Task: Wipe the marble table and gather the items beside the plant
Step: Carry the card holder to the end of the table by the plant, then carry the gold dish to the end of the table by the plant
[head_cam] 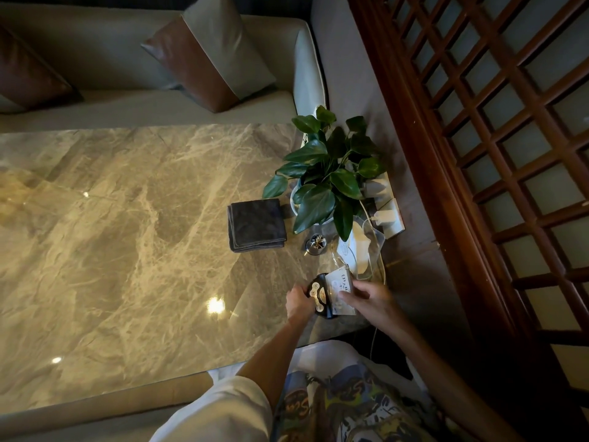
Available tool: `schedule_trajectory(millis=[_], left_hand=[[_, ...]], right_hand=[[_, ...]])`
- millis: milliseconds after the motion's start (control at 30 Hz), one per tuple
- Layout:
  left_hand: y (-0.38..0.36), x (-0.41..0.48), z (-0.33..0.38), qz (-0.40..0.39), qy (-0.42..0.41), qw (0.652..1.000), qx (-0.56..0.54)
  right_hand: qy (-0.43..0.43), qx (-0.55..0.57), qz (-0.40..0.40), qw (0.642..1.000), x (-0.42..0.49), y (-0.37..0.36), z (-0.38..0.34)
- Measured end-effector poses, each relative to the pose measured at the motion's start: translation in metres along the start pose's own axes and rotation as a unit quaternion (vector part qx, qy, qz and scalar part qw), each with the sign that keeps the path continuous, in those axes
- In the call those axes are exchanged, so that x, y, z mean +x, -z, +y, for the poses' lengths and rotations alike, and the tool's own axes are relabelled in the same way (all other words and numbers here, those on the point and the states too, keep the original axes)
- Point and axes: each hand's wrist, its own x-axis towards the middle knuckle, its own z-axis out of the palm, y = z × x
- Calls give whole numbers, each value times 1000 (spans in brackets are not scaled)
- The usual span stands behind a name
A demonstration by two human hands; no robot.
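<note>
The glossy marble table (127, 234) fills the left and middle of the view. A potted green plant (328, 173) stands near its right edge. A folded dark cloth (256, 225) lies flat just left of the plant. At the table's near right corner my left hand (298, 303) grips a black remote-like device with round buttons (318, 296). My right hand (366, 298) rests its fingers on a white printed card (342, 288) lying against that device. A small round metal dish (315, 244) and a clear stand holding white paper (360, 247) sit between the plant and my hands.
A white power strip with plugs (387, 215) and a cable lies right of the plant. A grey sofa with cushions (207, 59) runs behind the table. A dark wooden lattice screen (494, 122) closes the right side.
</note>
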Motion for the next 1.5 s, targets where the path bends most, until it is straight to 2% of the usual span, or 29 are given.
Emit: schedule_trajectory(millis=[100, 200, 267, 367, 467, 633, 867, 1033, 1233, 1500], left_hand=[[20, -4, 1, -20, -9, 1000, 14], [69, -3, -3, -5, -21, 1000, 9], [116, 7, -10, 34, -21, 999, -19], [206, 22, -35, 91, -18, 992, -80], [307, 19, -71, 163, -1, 980, -111], [465, 10, -133, 243, 10, 955, -172], [660, -22, -266, 307, 39, 936, -167], [775, -40, -346, 356, 104, 908, -194], [852, -20, -409, 386, 131, 881, -240], [904, 38, -448, 349, 143, 898, -226]], right_hand=[[-1, -31, -35, 999, 0, 16, -11], [40, -60, 50, 996, 4, 32, -35], [100, -59, 96, 989, 7, 38, -70], [185, -23, 104, 977, 23, 19, -149], [237, -39, 75, 968, 37, -48, -229], [298, -88, -19, 950, 38, -205, -338], [279, -141, -122, 942, 3, -433, -460], [285, -201, -154, 924, -17, -549, -552], [295, -246, -177, 906, -13, -657, -630], [173, -215, -262, 925, 20, -766, -679]])
